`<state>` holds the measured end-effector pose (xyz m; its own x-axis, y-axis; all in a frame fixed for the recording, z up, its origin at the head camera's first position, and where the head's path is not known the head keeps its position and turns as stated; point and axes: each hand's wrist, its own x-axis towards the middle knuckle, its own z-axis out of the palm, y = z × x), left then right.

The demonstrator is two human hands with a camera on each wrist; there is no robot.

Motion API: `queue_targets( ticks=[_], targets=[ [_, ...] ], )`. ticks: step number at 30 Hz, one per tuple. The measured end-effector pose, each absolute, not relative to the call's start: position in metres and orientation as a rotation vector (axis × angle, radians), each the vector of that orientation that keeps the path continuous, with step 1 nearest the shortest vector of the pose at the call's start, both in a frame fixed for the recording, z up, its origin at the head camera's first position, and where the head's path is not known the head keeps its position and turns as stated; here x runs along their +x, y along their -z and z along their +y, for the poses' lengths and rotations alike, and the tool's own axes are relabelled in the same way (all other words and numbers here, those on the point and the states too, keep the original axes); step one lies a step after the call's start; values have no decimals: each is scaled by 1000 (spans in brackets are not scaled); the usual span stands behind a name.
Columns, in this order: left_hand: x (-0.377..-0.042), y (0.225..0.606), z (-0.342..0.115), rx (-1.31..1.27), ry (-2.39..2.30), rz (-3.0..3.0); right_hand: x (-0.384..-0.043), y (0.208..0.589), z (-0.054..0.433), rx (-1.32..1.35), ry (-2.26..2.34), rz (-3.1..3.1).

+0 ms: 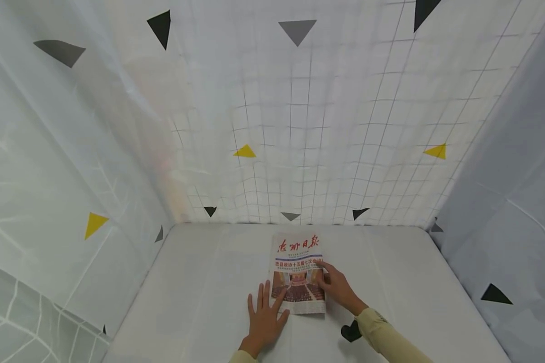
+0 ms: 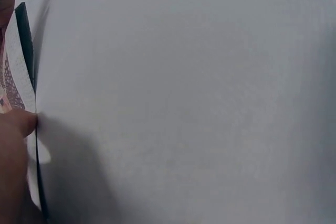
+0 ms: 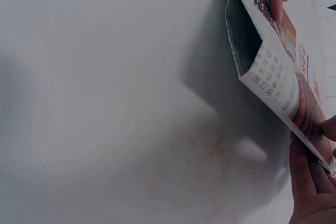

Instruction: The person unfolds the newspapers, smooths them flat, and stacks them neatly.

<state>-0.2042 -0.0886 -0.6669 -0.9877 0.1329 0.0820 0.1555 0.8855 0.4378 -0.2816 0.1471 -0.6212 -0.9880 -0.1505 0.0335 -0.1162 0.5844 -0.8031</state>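
Observation:
A folded newspaper with red Chinese title characters and a large hall photo lies lengthwise on the white table. My left hand rests with spread, straight fingers at its lower left, the index fingertip and thumb over the paper. At the right edge, my right hand pinches the newspaper, thumb on top and fingers beneath the side, as the right wrist view shows. There the bottom end of the newspaper gapes between its layers and stands off the table. The left wrist view catches only a thumb at the paper's edge.
White table surface surrounds the newspaper. A white grid-lined curtain with black, grey and yellow triangles hangs behind, with sheets at both sides. A black object sits beneath the right wrist by the cuff.

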Motion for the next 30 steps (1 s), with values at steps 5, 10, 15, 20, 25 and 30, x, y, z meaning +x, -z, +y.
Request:
queue_targets(
  ticks=[5, 10, 15, 20, 25, 30],
  targets=[
    [-204, 660, -90, -242, 711, -2955, -282, 621, 148, -269, 1368, 2761],
    [-204, 661, -92, -278, 773, -2936, -281, 622, 149, -284, 1333, 2745],
    [-206, 667, -94, -230, 784, -2979, -279, 624, 150, -289, 1300, 2693],
    [-208, 674, -95, -223, 853, -2907, -277, 626, 152, -306, 1305, 2646],
    [-211, 675, -95, -266, 979, -2780, -275, 629, 153, -342, 1285, 2657],
    [-213, 665, -90, -314, 1142, -2683, -275, 629, 153, -338, 1300, 2645]
  ],
)
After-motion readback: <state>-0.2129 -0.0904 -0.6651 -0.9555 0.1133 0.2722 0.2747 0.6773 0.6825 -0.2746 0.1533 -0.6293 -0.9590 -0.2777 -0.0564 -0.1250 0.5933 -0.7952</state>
